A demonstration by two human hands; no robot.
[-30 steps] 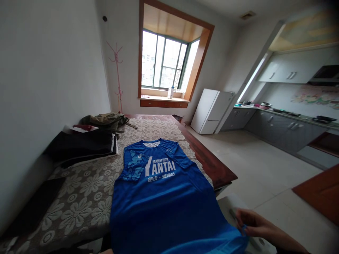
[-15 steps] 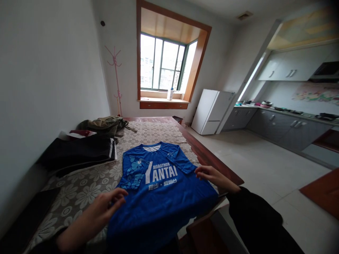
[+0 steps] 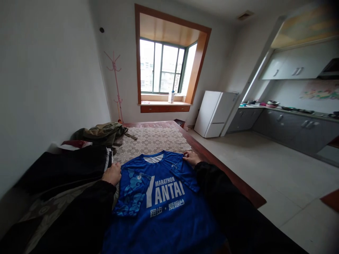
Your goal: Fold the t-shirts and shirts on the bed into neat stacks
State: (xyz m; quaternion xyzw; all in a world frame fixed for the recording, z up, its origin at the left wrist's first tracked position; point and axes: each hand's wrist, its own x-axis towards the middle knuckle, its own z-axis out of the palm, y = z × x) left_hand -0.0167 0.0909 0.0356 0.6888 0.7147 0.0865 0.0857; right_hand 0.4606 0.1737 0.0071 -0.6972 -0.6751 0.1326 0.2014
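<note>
A blue T-shirt [image 3: 169,215] lies face up with its collar pointing away from me, white "MARATHON YANTAI" lettering across its chest. Both sleeves are turned in over the front. My left hand [image 3: 113,173] is at the left shoulder edge, its curled fingers closed on the cloth. At the opposite shoulder, my right hand [image 3: 192,157] pinches the fabric between thumb and fingers. The shirt's hem runs out of view at the bottom, and my right sleeve covers part of its right side.
Beneath the shirt is a flower-patterned cloth [image 3: 159,137] on a dark red table [image 3: 209,158]. Black clothing [image 3: 71,169] and an olive green bag [image 3: 103,133] lie along the left wall. Beyond stand a pink coat rack [image 3: 116,81] and a white fridge [image 3: 213,113].
Both hands have moved forward from beside the shirt's lower part to its two shoulders and closed on the fabric. The shirt sits slightly lower in view.
</note>
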